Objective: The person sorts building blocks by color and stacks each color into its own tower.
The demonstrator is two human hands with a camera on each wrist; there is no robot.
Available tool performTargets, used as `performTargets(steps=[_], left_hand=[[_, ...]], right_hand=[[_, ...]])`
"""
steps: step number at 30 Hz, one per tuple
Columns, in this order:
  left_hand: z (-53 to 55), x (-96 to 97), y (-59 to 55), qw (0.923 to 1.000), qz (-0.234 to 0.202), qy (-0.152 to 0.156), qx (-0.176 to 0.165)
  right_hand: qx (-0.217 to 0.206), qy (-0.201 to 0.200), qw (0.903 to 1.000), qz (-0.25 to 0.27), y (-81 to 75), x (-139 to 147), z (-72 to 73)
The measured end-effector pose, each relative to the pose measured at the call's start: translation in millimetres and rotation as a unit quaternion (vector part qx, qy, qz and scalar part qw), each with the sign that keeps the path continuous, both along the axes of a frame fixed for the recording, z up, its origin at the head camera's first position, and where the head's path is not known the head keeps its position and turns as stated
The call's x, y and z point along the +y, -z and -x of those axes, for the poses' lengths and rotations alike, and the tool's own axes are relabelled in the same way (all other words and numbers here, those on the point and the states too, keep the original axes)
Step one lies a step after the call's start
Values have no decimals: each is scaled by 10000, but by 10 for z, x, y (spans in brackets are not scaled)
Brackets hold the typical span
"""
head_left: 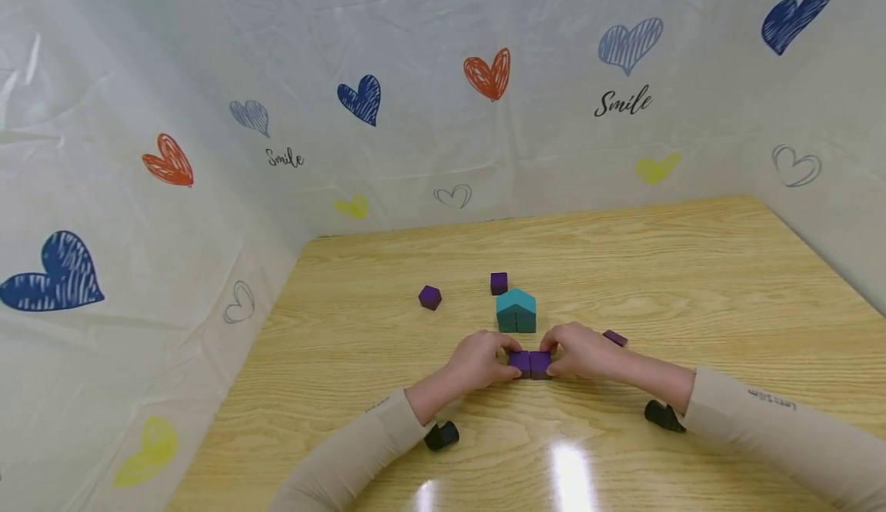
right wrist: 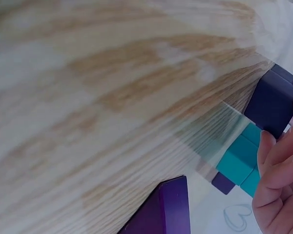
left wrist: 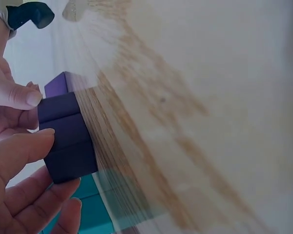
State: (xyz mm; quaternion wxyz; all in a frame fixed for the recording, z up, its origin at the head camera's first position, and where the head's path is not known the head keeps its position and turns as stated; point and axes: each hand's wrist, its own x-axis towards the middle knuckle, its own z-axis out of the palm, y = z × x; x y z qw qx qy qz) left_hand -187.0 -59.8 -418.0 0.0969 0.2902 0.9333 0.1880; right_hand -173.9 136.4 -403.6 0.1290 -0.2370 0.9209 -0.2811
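Observation:
Two purple cubes stand side by side with their faces together on the wooden table. My left hand (head_left: 477,360) pinches the left purple cube (head_left: 519,364) between thumb and fingers. From the other side, the thumb and fingers of my right hand (head_left: 583,352) grip the right purple cube (head_left: 541,365). Just behind the pair are teal blocks (head_left: 516,314), set together into a peaked outline with a seam down the front. In the left wrist view the thumb lies along an edge of the near purple cube (left wrist: 71,156).
Behind the teal blocks is another purple cube (head_left: 498,283), and one more purple block (head_left: 430,297) sits turned to its left. A purple piece with a slanted face (head_left: 614,337) lies beyond my right wrist. A heart-printed sheet (head_left: 415,151) hangs along the table's back and sides.

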Motion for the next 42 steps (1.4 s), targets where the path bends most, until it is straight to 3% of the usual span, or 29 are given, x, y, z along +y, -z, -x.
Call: performTargets(steps=[6,20,24,30,34,38,42], left_hand=[[8,6,2,9998,-58,-43,-162],[-8,-6,-4,9997,62,-108,-185],[0,-20,-9,9993,-49,-135,-358],[46,-109,-47,9961,-286,-418,-728],[113,-246,-138,9936,-484,-636,-795],[235,-443,-268,9908,-757,-949,-607],[404,-638,-342,9851,-796,-1526,-44]], right_hand=[[-15,52,10000,41,-13,-3,-6],[-217,102,9997,17,-6,2,-27],[-239,105,9997,12,-9,5,-27],[-281,80,9995,79,-26,23,-17],[-352,64,9992,159,-27,34,-17],[-338,17,9992,201,-16,37,-20],[-338,57,9993,171,3,31,-4]])
